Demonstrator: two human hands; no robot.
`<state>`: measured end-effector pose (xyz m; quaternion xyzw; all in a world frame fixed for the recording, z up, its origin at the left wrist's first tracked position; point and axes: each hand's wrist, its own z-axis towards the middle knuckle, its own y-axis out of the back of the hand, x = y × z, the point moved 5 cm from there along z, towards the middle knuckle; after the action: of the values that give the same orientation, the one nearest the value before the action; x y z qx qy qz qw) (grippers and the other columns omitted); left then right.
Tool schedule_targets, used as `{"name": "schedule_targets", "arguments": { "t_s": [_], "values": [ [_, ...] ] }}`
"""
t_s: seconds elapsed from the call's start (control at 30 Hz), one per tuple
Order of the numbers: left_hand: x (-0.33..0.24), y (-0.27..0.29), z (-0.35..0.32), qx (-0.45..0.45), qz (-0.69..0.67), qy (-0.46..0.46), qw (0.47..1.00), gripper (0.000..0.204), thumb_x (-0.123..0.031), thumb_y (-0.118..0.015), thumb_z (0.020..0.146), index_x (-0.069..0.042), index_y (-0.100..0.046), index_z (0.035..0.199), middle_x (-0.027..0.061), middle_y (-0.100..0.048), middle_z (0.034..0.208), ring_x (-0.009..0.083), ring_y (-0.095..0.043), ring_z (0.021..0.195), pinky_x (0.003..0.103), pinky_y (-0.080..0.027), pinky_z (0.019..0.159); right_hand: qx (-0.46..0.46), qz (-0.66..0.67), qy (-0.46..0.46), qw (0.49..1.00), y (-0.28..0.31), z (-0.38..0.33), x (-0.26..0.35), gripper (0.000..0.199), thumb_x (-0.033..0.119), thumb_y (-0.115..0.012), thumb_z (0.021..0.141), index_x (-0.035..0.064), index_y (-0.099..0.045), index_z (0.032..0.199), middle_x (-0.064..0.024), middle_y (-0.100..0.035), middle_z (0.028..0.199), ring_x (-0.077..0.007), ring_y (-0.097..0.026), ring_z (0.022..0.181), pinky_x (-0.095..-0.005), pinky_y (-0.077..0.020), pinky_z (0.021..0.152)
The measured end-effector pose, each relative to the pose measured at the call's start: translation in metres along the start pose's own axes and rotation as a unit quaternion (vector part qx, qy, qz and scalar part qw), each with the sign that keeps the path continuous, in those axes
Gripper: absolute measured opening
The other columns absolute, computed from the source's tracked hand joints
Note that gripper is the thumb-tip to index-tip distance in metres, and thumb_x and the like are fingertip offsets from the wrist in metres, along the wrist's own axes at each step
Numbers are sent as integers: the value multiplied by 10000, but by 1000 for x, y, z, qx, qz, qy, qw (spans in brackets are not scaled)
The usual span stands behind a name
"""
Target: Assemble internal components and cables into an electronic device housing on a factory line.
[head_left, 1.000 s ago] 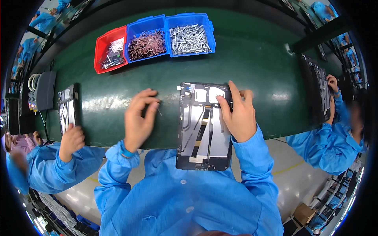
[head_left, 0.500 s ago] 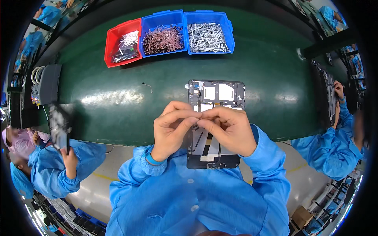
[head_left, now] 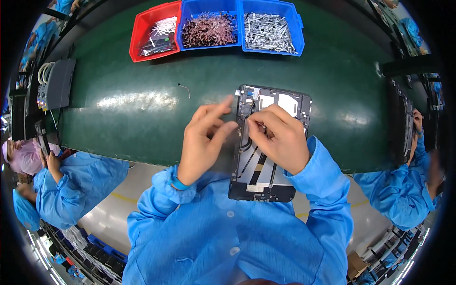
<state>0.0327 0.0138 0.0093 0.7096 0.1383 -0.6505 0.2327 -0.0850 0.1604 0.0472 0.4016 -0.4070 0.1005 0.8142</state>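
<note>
An opened tablet body (head_left: 275,194) lies on the table in front of me, its boards, flat cables and pale plates exposed. My right hand (head_left: 284,140) is over its upper middle, thumb and forefinger pinched close to the left edge. Whatever is between those fingertips is too small and hidden to make out. Just off that left edge, my left hand (head_left: 202,142) is open, with the thumb and forefinger apart and nothing visible in it. A thin dark cable (head_left: 185,88) with a small round end rests on the table, left of the tablet.
Along the far side stand a red bin (head_left: 137,51) with white pieces and a dark bag, a blue bin (head_left: 209,46) of reddish-brown cables, and another blue bin (head_left: 297,47) of silvery parts. A grey device (head_left: 62,88) is at far left. Co-workers sit on both sides.
My left hand has come away from the right fingertips and opened. The right hand has shifted right and up over the tablet. At left, a co-worker has lowered a dark panel.
</note>
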Motion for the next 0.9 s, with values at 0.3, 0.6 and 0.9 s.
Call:
{"name": "schedule_targets", "arguments": {
  "t_s": [0.3,0.6,0.9],
  "values": [
    [3,5,23,119,-113,202,966,248,-92,-687,1044,73,-621,1217,127,-698,1068,119,-674,684,247,-571,538,11,-26,22,999,-6,1,-5,129,13,-758,841,73,-682,926,-73,-608,844,-292,-702,659,-392,-577,561],
    [-1,4,37,166,-69,237,955,148,-62,-717,1013,57,-656,1075,87,-700,929,110,-684,679,251,-583,549,23,-74,41,996,-6,1,-2,103,85,-763,850,85,-683,914,-75,-564,847,-274,-688,652,-398,-573,548],
    [-2,3,39,171,-56,248,952,132,-59,-727,1003,49,-664,1047,74,-698,886,107,-689,669,248,-595,565,57,-74,46,995,-2,2,-1,172,-21,-793,832,18,-733,989,-80,-655,866,-248,-697,662,-362,-577,567]
  ]
}}
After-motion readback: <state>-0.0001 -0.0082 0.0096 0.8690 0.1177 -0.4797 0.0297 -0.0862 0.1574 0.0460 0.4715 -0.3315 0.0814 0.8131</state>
